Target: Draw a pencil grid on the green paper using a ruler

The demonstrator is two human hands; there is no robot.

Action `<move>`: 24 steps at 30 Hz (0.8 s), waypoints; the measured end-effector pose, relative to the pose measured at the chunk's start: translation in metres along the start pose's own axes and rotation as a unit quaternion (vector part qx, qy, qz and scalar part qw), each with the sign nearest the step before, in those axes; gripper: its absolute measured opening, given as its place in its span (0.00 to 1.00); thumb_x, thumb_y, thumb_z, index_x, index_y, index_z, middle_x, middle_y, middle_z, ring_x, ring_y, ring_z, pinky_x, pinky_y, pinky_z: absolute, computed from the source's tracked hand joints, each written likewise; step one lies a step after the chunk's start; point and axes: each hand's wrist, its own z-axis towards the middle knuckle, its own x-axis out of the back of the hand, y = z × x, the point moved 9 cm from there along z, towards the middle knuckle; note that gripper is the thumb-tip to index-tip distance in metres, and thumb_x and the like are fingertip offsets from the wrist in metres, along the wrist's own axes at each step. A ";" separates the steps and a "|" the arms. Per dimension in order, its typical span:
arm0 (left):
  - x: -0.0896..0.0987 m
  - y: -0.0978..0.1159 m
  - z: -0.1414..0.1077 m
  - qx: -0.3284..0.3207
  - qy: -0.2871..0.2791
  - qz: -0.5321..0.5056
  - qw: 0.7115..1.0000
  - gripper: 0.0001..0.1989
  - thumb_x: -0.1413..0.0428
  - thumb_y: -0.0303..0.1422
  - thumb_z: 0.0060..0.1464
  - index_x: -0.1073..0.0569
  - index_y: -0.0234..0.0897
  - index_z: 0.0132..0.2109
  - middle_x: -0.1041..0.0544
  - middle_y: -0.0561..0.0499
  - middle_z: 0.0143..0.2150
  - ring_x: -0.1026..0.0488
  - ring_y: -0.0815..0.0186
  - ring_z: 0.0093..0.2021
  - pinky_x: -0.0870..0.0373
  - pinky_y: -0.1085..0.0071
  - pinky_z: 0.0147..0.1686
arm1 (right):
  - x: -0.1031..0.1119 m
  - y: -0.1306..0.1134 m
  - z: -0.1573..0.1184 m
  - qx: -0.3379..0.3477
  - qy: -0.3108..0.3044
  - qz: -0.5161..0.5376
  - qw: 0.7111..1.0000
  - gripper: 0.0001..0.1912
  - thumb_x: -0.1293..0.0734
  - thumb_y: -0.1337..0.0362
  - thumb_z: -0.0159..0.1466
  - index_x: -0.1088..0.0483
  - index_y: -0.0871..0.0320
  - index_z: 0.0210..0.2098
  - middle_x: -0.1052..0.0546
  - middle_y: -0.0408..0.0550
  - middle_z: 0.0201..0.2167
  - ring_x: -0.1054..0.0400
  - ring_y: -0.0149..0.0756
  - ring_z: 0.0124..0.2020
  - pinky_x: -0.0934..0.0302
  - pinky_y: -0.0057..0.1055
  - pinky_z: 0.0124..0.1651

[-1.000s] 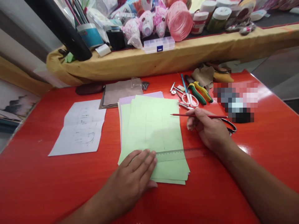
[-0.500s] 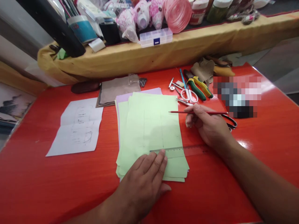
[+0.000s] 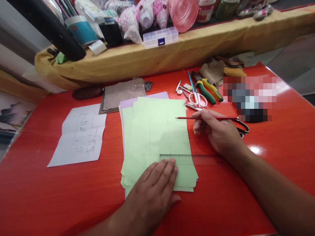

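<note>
My left hand [image 3: 151, 193] lies flat, fingers together, on the left end of a clear plastic ruler [image 3: 189, 159], pressing it onto a stack of pale green paper [image 3: 154, 137]. A lilac sheet [image 3: 145, 100] shows beneath the stack's far edge. My right hand [image 3: 218, 131] rests on the red tabletop [image 3: 61, 196] to the right of the paper. It holds a red pencil [image 3: 209, 118] level, with the point just beyond the paper's right edge, not touching it. Faint pencil lines mark the green sheet.
Left of the paper lies a white sketched sheet [image 3: 80, 137]. Beyond are brown material [image 3: 120, 96], white-handled scissors [image 3: 197, 100] and green-yellow pliers [image 3: 206, 92]. Black-handled scissors [image 3: 242, 129] sit by my right hand. A yellow-draped shelf [image 3: 157, 55] holds pig-shaped crafts.
My left hand has slid right and up onto the ruler's left end. The ruler now lies level across the paper. The view has shifted slightly; the pencil stays in my right hand.
</note>
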 end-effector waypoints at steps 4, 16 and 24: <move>-0.005 0.000 -0.002 0.013 -0.004 0.001 1.000 0.27 0.51 0.44 0.77 0.29 0.27 0.69 0.31 0.38 0.74 0.31 0.51 0.70 0.35 0.56 0.67 | 0.000 0.000 0.000 -0.002 0.000 -0.001 1.000 0.17 0.30 0.48 0.73 0.18 0.54 0.41 0.22 0.44 0.26 0.29 0.36 0.28 0.34 0.35 0.35; -0.010 0.002 -0.005 0.037 0.021 0.006 0.999 0.28 0.51 0.45 0.76 0.30 0.27 0.70 0.30 0.38 0.73 0.32 0.52 0.70 0.38 0.56 0.68 | -0.009 -0.018 -0.010 0.051 0.015 -0.080 0.995 0.18 0.31 0.47 0.73 0.17 0.54 0.41 0.21 0.45 0.26 0.28 0.37 0.28 0.34 0.36 0.36; -0.006 0.001 -0.004 0.035 0.044 -0.022 0.998 0.25 0.52 0.41 0.77 0.28 0.28 0.69 0.27 0.38 0.71 0.30 0.51 0.68 0.37 0.55 0.66 | -0.023 -0.024 -0.044 -0.012 -0.014 -0.067 0.998 0.19 0.30 0.44 0.72 0.18 0.53 0.41 0.21 0.46 0.24 0.27 0.38 0.27 0.33 0.36 0.34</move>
